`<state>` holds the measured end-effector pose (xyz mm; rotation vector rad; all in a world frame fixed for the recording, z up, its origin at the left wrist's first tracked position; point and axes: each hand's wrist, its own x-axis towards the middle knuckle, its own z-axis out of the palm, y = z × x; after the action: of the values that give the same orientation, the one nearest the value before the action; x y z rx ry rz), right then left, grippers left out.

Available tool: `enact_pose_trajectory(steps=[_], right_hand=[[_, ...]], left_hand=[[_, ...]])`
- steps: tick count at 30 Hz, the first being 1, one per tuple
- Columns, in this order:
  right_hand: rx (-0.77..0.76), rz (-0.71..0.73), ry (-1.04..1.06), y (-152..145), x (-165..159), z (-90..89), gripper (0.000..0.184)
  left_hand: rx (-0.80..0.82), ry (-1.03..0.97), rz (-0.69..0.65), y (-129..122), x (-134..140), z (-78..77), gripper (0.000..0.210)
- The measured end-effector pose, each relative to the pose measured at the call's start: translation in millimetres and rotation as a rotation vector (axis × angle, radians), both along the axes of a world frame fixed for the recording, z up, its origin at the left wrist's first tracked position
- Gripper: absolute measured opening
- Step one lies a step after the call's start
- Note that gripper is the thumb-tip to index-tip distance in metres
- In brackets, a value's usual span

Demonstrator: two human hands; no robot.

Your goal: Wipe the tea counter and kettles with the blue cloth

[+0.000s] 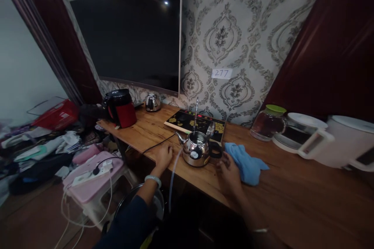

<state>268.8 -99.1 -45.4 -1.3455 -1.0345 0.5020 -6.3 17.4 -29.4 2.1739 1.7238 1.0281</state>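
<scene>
A shiny steel kettle (195,151) with a black handle (215,150) and a small round dial stands upright on the wooden table. Its top is uncovered, and the lid (210,129) appears tilted up at the side. My left hand (164,155) rests by the table's front edge, left of the kettle, its fingers curled in with nothing visible in them. Close to the handle is my right hand (229,169), fingers loosely bent and apart, holding nothing. A crumpled blue cloth (245,163) lies just beyond it. A clear hose (173,181) hangs over the edge between my left hand and the kettle.
Behind the kettle sits a black, gold-flowered electric tea stove (182,120) with a thin metal spout (196,113). A red and black pot (121,109) and a steel pot (152,102) stand left; a glass jug (267,123) stands right. A pink stool (96,171) bears a power strip.
</scene>
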Motion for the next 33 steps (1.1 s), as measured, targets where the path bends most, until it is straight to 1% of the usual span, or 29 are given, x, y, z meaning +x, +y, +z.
enact_pose_trajectory(steps=[2, 5, 7, 8, 10, 11, 13, 15, 18, 22, 26, 28, 30, 32, 33], right_hand=[[-0.025, -0.050, -0.141, -14, 19, 7.6, 0.050], [0.018, -0.226, -0.495, -27, 58, 20.3, 0.046], [-0.042, -0.265, -0.707, -29, 83, 22.4, 0.051], [-0.090, -0.261, -0.778, -27, 93, 20.5, 0.056], [-0.175, -0.217, -0.853, -22, 106, 11.7, 0.064], [-0.201, -0.191, -0.869, -20, 109, 5.8, 0.065], [-0.213, -0.164, -0.888, -17, 109, -5.7, 0.059], [-0.199, -0.185, -0.905, -17, 106, -14.0, 0.051], [-0.187, -0.219, -0.921, -28, 100, -19.1, 0.048], [-0.147, -0.205, -0.892, -58, 93, -20.1, 0.046], [-0.135, -0.144, -0.754, -93, 78, -16.2, 0.047], [-0.131, -0.115, -0.613, -107, 67, -11.9, 0.046], [-0.137, -0.099, -0.420, -118, 52, -7.2, 0.043], [-0.179, -0.086, -0.193, -125, 32, -2.6, 0.039], [-0.208, -0.069, -0.075, -127, 21, -0.1, 0.037]], left_hand=[[-0.003, 0.012, 0.007, 0, 1, -0.1, 0.017], [-0.004, 0.031, 0.013, 0, 2, 0.0, 0.015], [-0.008, 0.042, 0.014, -1, 3, 1.0, 0.015], [-0.010, 0.046, 0.014, -1, 3, 1.7, 0.016], [-0.010, 0.040, 0.015, -2, 3, 3.5, 0.017], [-0.007, 0.032, 0.013, -3, 3, 4.3, 0.017], [0.001, 0.014, 0.006, -3, 3, 5.4, 0.018], [0.006, 0.004, 0.000, -3, 3, 5.8, 0.017], [0.009, -0.014, -0.005, -3, 2, 5.7, 0.017], [0.013, -0.080, -0.018, -3, 1, 5.7, 0.016], [0.007, -0.196, -0.030, -1, 0, 7.1, 0.015], [0.008, -0.268, -0.026, -1, -2, 9.0, 0.017], [0.025, -0.331, -0.008, -7, -3, 11.7, 0.021], [0.048, -0.410, 0.002, -23, -5, 14.6, 0.026], [0.038, -0.457, -0.013, -36, -6, 15.9, 0.028]])
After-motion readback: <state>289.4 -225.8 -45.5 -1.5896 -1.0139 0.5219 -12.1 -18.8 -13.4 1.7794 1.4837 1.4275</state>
